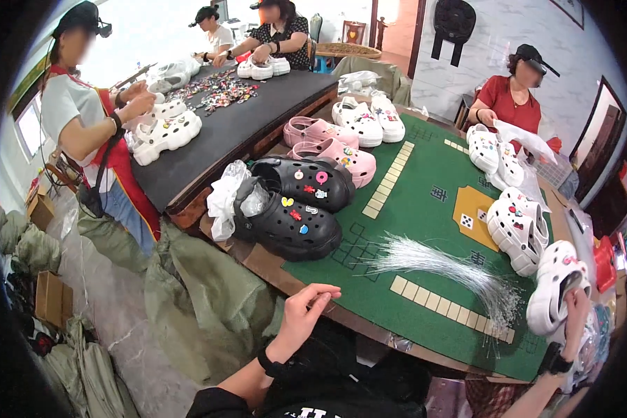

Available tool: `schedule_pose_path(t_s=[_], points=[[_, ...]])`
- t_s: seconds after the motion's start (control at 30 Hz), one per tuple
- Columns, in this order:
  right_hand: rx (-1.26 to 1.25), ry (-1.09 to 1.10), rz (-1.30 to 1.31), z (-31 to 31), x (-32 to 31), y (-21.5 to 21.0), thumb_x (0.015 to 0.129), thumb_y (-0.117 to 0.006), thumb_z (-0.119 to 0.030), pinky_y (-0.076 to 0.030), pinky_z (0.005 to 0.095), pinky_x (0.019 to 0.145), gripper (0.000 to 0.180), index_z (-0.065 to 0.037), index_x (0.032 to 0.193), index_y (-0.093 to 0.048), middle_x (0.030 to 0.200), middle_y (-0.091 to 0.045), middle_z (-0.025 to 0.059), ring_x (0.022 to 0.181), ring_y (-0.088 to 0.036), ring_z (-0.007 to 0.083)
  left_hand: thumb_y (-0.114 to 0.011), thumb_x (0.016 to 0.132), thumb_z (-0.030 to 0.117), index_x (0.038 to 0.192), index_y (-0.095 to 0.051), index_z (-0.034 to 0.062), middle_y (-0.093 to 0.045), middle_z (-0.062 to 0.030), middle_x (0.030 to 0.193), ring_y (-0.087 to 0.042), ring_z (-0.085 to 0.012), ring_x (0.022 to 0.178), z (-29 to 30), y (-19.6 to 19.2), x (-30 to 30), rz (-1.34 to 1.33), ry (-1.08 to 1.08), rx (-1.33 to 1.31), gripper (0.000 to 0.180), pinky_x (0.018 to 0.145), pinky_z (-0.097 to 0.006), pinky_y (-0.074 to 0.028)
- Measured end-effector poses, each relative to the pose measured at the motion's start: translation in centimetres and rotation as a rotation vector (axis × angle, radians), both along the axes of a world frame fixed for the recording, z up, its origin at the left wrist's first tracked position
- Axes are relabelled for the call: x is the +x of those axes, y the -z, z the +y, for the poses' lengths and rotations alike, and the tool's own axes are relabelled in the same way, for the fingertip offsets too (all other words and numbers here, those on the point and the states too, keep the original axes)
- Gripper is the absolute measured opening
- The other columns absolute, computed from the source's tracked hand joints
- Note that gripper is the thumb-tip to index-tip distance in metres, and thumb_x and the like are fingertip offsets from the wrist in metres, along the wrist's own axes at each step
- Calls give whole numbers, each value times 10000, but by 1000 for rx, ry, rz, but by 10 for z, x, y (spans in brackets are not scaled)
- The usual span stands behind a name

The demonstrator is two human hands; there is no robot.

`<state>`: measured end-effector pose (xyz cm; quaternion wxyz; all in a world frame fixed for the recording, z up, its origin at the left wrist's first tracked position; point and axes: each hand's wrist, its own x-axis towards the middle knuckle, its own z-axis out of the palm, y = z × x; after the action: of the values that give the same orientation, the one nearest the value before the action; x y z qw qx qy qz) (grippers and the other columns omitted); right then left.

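Note:
My right hand grips a white clog by its foot opening at the table's right edge; the fingertips inside it are partly hidden. My left hand hovers just off the near table edge, fingers stretched out and empty. Between my hands, a fanned bundle of thin clear plastic strands lies on the green mat. Beyond the held clog sits another white clog with colourful charms. Nearest my left hand on the table are black clogs with charms, clear plastic bunched at their heels.
Pink clogs and white clogs stand farther back. A person in red handles plastic wrap at the far right. Several others work at a dark table bearing loose charms. Green sacks crowd the floor at left.

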<state>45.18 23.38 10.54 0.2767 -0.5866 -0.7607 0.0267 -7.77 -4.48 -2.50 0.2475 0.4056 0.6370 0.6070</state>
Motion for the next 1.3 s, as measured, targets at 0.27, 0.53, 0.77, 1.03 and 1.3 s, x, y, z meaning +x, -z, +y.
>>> schedule_pose_path(t_s=[0.27, 0.53, 0.77, 1.03, 1.3], points=[[302, -76, -244, 130, 120, 112, 927, -525, -48, -454, 428, 959, 378, 37, 1296, -537, 1145, -636, 246, 1056, -608, 408, -561, 967, 42, 1060, -695, 1, -717, -71, 991, -665, -149, 947, 12, -38, -63, 304, -121, 76, 168, 855, -289, -507], [-131, 148, -150, 109, 84, 145, 848, -524, 7, -450, 448, 972, 481, -1, 1328, -540, 1203, -617, 290, 1142, -576, 455, -609, 849, -4, 1017, -681, 43, -674, -151, 1002, -636, -353, 979, 31, -77, -163, 1019, -257, -44, 189, 868, -422, -506], [-7, 195, -102, 12, 12, 96, 867, -629, -32, -396, 428, 1067, 462, -4, 1317, -533, 1318, -571, 185, 1234, -524, 356, -686, 755, 26, 1150, -654, 118, -657, -105, 998, -589, -317, 1026, 69, -78, -224, 1374, 47, -343, 406, 909, -426, -491], [125, -11, 149, -102, -87, 118, 880, -570, 14, -358, 419, 1091, 336, -22, 1213, -596, 1352, -535, 152, 1295, -474, 337, -712, 722, 92, 1402, -530, 289, -646, -92, 959, -577, -296, 1009, 93, -74, -229, 1619, -3, -501, 731, 869, -436, -451], [124, -64, 58, -145, -129, 171, 858, -589, 21, -403, 439, 1020, 204, -33, 1051, -628, 1285, -570, 150, 1211, -514, 351, -600, 857, 44, 1430, -522, 246, -657, -131, 1032, -604, -306, 1028, 92, -64, -218, 1492, -24, -334, 612, 940, -434, -444]])
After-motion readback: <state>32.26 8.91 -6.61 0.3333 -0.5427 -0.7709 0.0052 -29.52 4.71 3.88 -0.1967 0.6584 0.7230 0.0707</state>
